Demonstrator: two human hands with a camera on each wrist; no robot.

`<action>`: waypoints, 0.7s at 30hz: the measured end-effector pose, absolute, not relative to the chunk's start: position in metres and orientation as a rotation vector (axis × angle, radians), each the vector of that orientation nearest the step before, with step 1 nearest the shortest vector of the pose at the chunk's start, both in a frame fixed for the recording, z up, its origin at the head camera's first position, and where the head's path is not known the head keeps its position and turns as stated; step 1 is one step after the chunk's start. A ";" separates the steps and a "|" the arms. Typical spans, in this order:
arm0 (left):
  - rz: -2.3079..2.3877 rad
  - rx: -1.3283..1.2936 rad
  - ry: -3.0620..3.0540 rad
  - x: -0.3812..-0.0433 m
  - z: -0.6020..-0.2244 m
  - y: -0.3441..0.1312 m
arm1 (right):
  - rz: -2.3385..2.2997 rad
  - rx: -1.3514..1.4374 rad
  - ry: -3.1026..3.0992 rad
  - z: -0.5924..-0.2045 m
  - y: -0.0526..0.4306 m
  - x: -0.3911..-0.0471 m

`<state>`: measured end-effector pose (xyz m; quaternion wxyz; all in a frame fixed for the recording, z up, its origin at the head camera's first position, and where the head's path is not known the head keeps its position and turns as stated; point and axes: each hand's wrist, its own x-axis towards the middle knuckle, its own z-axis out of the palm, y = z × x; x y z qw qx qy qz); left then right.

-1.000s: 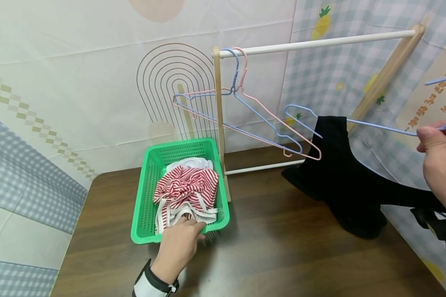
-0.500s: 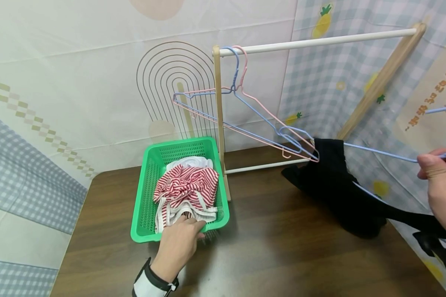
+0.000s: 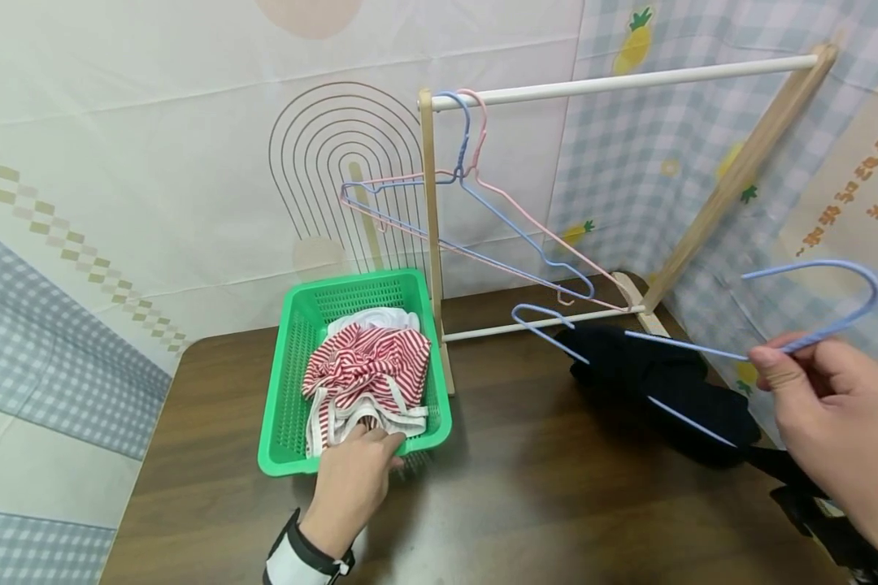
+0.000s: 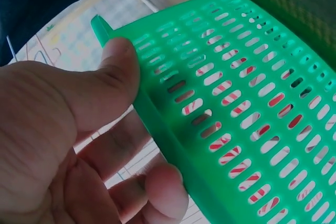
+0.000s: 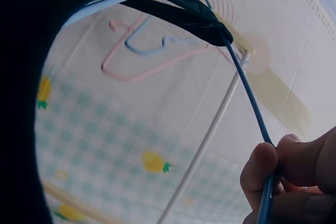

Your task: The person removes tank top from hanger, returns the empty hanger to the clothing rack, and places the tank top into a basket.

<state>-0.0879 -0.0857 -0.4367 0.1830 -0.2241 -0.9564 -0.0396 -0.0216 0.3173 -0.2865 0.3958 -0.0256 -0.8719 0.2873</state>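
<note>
My left hand (image 3: pixel 354 483) grips the near rim of a green plastic basket (image 3: pixel 269 422). In the left wrist view, its thumb (image 4: pixel 119 72) presses the outer side of the slotted wall (image 4: pixel 173 129). The basket holds a red-and-white striped garment (image 3: pixel 366 366) and a white cloth (image 3: pixel 376 322). On the right, my right hand (image 3: pixel 834 422) pinches a blue clothes hanger (image 3: pixel 688 345) just below its hook. A black garment (image 3: pixel 629 378) drapes over the hanger's arm, close over the table; the far end of the hanger sticks out bare. In the right wrist view the black garment (image 5: pixel 26 103) fills the left side.
Behind stands a wooden rack with a white top rail (image 3: pixel 629 83). A blue hanger (image 3: pixel 508 219) and a pink hanger (image 3: pixel 530 215) hang at its left end. The brown table (image 3: pixel 527 487) meets a patterned cloth backdrop (image 3: pixel 190 203). A dark object (image 3: pixel 812 508) sits below my right wrist.
My right hand has moved left and down with the hanger, bringing its hook fully into view. The black garment has sunk lower and bunched up. My left hand has stayed on the basket.
</note>
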 end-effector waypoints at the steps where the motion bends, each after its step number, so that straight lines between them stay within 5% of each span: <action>1: -0.113 -0.627 -2.693 -0.087 -0.437 -0.086 | 0.707 -0.048 -2.210 -0.288 0.316 -0.021; 12: -0.256 -0.586 -2.571 -0.082 -0.428 -0.079 | 0.497 0.151 -2.276 -0.303 0.298 -0.013; 21: -0.574 -0.852 -2.292 -0.083 -0.399 -0.054 | 0.548 0.232 -2.370 -0.311 0.275 -0.012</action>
